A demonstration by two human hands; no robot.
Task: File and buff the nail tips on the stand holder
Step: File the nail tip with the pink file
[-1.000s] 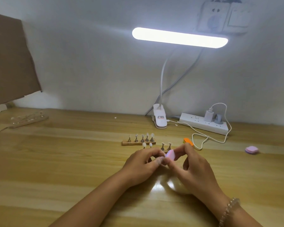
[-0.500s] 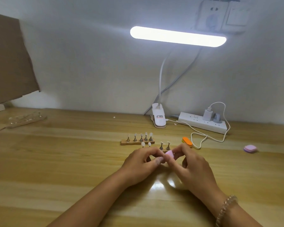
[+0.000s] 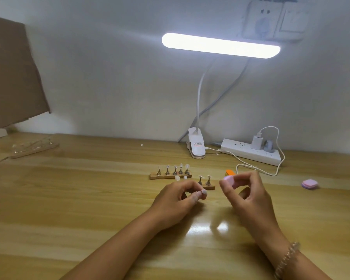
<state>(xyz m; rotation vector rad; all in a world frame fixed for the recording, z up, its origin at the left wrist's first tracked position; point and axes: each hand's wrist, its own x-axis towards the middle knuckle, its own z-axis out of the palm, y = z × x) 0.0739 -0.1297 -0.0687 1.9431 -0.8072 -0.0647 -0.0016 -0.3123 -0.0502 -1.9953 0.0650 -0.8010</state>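
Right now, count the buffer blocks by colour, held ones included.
Pink buffers: 2, one held, one lying far right
Orange buffer: 1
Total: 3

Light wooden plank table (image 3: pixel 89 209), glossy finish. Centre: short wooden rear stand holder with metal pegs (image 3: pixel 170 176), matching wooden front stand holder (image 3: pixel 209 187) just in front, offset right. Small orange block (image 3: pixel 229 172) just right of them. Flat pink square pad (image 3: pixel 310 184) well off to the right. Back edge: white clip lamp base (image 3: pixel 197 147), white power strip (image 3: pixel 249 151) beside it, thin white cable (image 3: pixel 271 173) looped in front. Far left: long wooden strip with clear pegs (image 3: pixel 34 149)
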